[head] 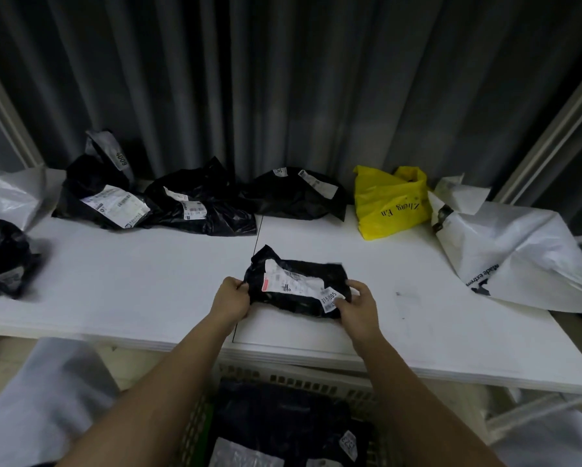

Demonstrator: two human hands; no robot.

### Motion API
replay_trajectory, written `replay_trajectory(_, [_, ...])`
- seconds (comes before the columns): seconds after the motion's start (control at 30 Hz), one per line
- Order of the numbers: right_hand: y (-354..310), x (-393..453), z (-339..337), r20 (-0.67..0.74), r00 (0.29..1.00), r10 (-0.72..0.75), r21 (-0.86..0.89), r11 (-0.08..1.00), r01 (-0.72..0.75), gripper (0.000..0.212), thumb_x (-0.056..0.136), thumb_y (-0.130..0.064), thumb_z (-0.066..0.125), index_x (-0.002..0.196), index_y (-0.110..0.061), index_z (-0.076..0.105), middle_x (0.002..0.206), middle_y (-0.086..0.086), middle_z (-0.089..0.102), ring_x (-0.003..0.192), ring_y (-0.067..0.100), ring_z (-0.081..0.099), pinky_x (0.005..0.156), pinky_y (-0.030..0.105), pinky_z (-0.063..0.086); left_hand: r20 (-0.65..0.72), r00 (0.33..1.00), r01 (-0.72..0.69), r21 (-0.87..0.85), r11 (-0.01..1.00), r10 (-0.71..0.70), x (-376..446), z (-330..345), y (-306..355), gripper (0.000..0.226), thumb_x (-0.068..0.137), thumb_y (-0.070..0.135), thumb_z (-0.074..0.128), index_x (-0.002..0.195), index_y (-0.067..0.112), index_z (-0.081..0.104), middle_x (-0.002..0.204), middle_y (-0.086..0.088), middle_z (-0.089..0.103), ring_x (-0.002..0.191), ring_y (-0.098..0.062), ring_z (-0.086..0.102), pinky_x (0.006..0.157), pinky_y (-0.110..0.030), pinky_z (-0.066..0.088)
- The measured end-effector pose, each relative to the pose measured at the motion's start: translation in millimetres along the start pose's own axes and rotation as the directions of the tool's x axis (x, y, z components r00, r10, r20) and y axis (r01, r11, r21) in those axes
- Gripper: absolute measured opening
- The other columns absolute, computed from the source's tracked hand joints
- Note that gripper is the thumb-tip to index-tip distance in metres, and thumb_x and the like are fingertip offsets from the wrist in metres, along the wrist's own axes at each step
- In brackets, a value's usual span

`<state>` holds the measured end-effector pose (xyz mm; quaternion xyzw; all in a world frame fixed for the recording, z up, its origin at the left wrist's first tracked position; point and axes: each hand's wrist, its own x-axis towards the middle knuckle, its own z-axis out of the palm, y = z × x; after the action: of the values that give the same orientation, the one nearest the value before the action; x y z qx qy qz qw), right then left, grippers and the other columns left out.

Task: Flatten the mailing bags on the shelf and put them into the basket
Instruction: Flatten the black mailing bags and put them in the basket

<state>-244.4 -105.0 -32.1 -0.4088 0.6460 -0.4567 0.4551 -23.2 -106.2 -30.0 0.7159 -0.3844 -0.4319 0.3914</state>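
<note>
Held between both hands: a small crumpled black plastic mailing bag (299,284) with white shipping labels and a red strip, lying on the white shelf board (148,281) near its front edge. Left hand (230,299) pinching the bag's left edge, fingers curled; right hand (358,303) gripping the right end over a barcode sticker. Beyond the hands, along the grey curtain: three crumpled black labelled bags (202,205), then a yellow plastic bag (389,205) further right. Right of the right hand, a large white wrinkled mailer (515,254). Far left of the left hand, another black bag (3,257) and a white one (8,195). Below the wrists, a pale slotted plastic basket (303,379) holding flat black bags.
</note>
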Motion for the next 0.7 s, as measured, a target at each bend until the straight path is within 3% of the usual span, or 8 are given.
replay_trajectory(0.07, [6, 4, 1, -0.001, 0.999, -0.039, -0.133, 0.99, 0.039, 0.036, 0.089, 0.003, 0.051, 0.121, -0.012, 0.05, 0.089, 0.012, 0.061, 0.059, 0.014, 0.052, 0.047, 0.021, 0.04, 0.022, 0.999, -0.036, 0.332, 0.943, 0.03, 4, -5, -9, 0.011, 0.099, 0.019, 0.043, 0.096, 0.009, 0.046, 0.095, -0.011, 0.054, 0.087, -0.027, 0.051, 0.077, -0.034, 0.04])
replay_trajectory(0.13, [11, 5, 2, 0.026, 0.999, -0.027, -0.208, 0.978, 0.032, 0.036, 0.088, 0.0, 0.052, 0.118, -0.019, 0.046, 0.091, 0.007, 0.062, 0.064, 0.014, 0.056, 0.05, 0.024, 0.041, 0.024, 1.0, -0.024, 0.581, 0.813, 0.012, 4, -6, -8, 0.025, 0.097, 0.027, 0.044, 0.115, 0.01, 0.047, 0.119, -0.014, 0.051, 0.112, -0.031, 0.046, 0.091, -0.036, 0.037])
replay_trajectory(0.2, [15, 5, 3, 0.042, 0.998, -0.039, -0.252, 0.967, 0.048, 0.037, 0.088, -0.003, 0.053, 0.117, -0.023, 0.044, 0.088, -0.001, 0.061, 0.067, 0.013, 0.058, 0.054, 0.025, 0.045, 0.002, 0.999, -0.028, 0.612, 0.791, 0.034, 6, -4, 0, 0.04, 0.097, 0.029, 0.04, 0.135, 0.014, 0.042, 0.138, -0.014, 0.041, 0.129, -0.034, 0.033, 0.102, -0.04, 0.032])
replay_trajectory(0.3, [18, 5, 4, 0.067, 0.995, -0.072, -0.282, 0.955, 0.088, 0.035, 0.088, -0.005, 0.054, 0.115, -0.025, 0.043, 0.081, -0.005, 0.059, 0.066, 0.017, 0.058, 0.058, 0.03, 0.045, 0.038, 0.989, -0.144, 0.475, 0.868, 0.143, 20, 2, 12, 0.049, 0.1, 0.034, 0.036, 0.146, 0.017, 0.033, 0.15, -0.012, 0.034, 0.138, -0.034, 0.028, 0.11, -0.044, 0.026])
replay_trajectory(0.4, [19, 9, 3, 0.087, 0.992, -0.09, -0.299, 0.948, 0.112, 0.033, 0.089, -0.008, 0.054, 0.115, -0.025, 0.044, 0.083, -0.004, 0.059, 0.069, 0.019, 0.059, 0.06, 0.032, 0.046, 0.072, 0.973, -0.232, 0.299, 0.925, 0.221, 37, 8, 22, 0.046, 0.099, 0.036, 0.044, 0.14, 0.015, 0.044, 0.14, -0.011, 0.048, 0.13, -0.03, 0.043, 0.105, -0.037, 0.035])
replay_trajectory(0.5, [19, 11, 0, 0.075, 0.991, -0.114, -0.31, 0.941, 0.132, 0.03, 0.091, -0.01, 0.054, 0.119, -0.021, 0.048, 0.086, -0.003, 0.059, 0.068, 0.01, 0.058, 0.053, 0.02, 0.043, 0.049, 0.942, -0.324, 0.399, 0.858, 0.333, 47, 13, 26, 0.024, 0.098, 0.026, 0.049, 0.105, 0.01, 0.066, 0.108, -0.01, 0.067, 0.103, -0.029, 0.059, 0.082, -0.031, 0.043])
replay_trajectory(0.57, [21, 14, -5, 0.044, 0.992, -0.115, -0.306, 0.944, 0.123, 0.029, 0.092, -0.008, 0.055, 0.118, -0.019, 0.05, 0.081, -0.006, 0.056, 0.065, 0.006, 0.055, 0.047, 0.011, 0.038, -0.021, 0.943, -0.297, 0.405, 0.865, 0.333, 53, 15, 25, 0.025, 0.098, 0.024, 0.049, 0.093, 0.007, 0.067, 0.093, -0.009, 0.066, 0.092, -0.029, 0.058, 0.075, -0.03, 0.041])
replay_trajectory(0.7, [28, 18, -17, -0.006, 0.997, -0.083, -0.31, 0.948, 0.077, 0.029, 0.09, -0.005, 0.055, 0.117, -0.018, 0.051, 0.078, -0.004, 0.055, 0.067, 0.013, 0.056, 0.046, 0.013, 0.038, -0.165, 0.963, -0.168, 0.242, 0.956, 0.211, 66, 8, 15, 0.032, 0.097, 0.023, 0.047, 0.074, 0.004, 0.056, 0.073, -0.011, 0.057, 0.079, -0.031, 0.056, 0.067, -0.03, 0.041])
